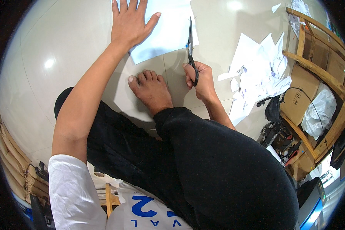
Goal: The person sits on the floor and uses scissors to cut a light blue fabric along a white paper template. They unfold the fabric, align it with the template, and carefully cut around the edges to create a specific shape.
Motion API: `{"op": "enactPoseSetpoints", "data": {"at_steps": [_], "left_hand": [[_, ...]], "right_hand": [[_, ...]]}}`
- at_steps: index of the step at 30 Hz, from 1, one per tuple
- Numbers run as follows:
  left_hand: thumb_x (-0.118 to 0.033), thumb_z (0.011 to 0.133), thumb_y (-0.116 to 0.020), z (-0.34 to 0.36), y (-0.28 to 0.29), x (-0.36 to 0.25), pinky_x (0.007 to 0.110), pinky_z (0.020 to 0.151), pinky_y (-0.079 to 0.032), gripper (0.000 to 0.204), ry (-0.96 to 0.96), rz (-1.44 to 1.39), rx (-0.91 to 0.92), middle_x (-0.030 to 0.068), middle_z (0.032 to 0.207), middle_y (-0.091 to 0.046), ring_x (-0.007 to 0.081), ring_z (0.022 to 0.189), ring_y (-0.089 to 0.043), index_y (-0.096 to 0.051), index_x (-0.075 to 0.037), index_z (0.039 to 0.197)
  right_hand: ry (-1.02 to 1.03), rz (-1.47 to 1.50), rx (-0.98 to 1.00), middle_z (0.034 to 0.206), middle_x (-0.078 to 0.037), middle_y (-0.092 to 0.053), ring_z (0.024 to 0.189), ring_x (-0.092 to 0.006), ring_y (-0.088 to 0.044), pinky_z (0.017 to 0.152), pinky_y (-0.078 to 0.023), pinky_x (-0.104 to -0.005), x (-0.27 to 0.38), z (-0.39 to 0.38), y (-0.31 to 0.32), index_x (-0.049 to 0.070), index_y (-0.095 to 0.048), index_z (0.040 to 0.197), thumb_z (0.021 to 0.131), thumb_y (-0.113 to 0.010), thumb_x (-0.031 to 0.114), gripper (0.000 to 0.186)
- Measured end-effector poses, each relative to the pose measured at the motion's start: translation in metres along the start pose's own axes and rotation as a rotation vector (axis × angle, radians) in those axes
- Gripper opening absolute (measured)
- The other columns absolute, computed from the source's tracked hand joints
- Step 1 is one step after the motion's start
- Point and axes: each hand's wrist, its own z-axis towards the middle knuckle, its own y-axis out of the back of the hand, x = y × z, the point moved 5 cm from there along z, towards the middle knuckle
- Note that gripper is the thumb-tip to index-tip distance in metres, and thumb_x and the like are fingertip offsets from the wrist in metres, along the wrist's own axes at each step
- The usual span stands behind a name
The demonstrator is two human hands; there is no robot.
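A white sheet of paper (163, 32) lies on the tiled floor, running out of the picture at the top. My left hand (131, 22) rests flat on its left part, fingers spread. At the sheet's right edge, my right hand (201, 78) grips the black handles of a pair of scissors (191, 42). The blades point away from me and lie along the paper's edge; whether they are apart is hard to make out. My bare foot (151, 88) is on the floor between my two arms, just below the paper.
White paper scraps (258, 73) are heaped on the floor at the right, with one small scrap (275, 7) farther off. Beyond them stands a wooden frame (318, 65) with cardboard boxes (302, 90) and a white plastic bag (321, 111). Brown padded cushions (17, 161) are at the lower left.
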Motion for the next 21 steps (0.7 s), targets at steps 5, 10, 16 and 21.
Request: {"op": "enactPoseSetpoints", "data": {"at_steps": [5,10,16,21], "left_hand": [[-0.056,0.107,-0.049,0.000,-0.001,0.000,0.063,0.134,-0.004,0.093,0.002,-0.008,0.002,0.0320,0.178,-0.012,0.0528,0.165,-0.006,-0.017,0.002,0.173],[-0.056,0.107,-0.049,-0.001,0.000,0.001,0.063,0.134,-0.004,0.093,0.007,0.004,0.004,0.0320,0.178,-0.012,0.0526,0.165,-0.005,-0.017,0.002,0.173],[-0.056,0.107,-0.050,0.000,0.000,-0.001,0.063,0.134,-0.004,0.094,-0.002,-0.005,0.003,0.0323,0.178,-0.012,0.0529,0.165,-0.005,-0.017,0.002,0.173],[-0.056,0.107,-0.049,-0.001,0.000,0.002,0.064,0.134,-0.004,0.094,-0.002,-0.010,-0.008,0.0323,0.178,-0.013,0.0532,0.165,-0.005,-0.017,0.002,0.173]], "right_hand": [[0.003,0.002,0.010,0.059,0.001,-0.057,0.046,-0.0077,-0.050,0.043,-0.037,-0.0257,0.000,0.000,-0.001,0.007,-0.065,0.080,0.100,-0.073,0.017,0.024],[0.034,-0.011,0.024,0.060,0.000,-0.057,0.046,-0.0079,-0.050,0.043,-0.038,-0.0255,0.002,0.003,-0.001,0.007,-0.064,0.079,0.099,-0.072,0.020,0.025],[0.065,0.001,0.011,0.060,0.000,-0.058,0.046,-0.0083,-0.052,0.042,-0.038,-0.0246,0.010,0.014,-0.001,0.007,-0.064,0.079,0.098,-0.073,0.025,0.027],[0.064,0.044,0.006,0.058,-0.002,-0.057,0.044,-0.0101,-0.052,0.040,-0.039,-0.0264,0.016,0.019,-0.003,0.007,-0.061,0.076,0.094,-0.076,0.019,0.026]]}}
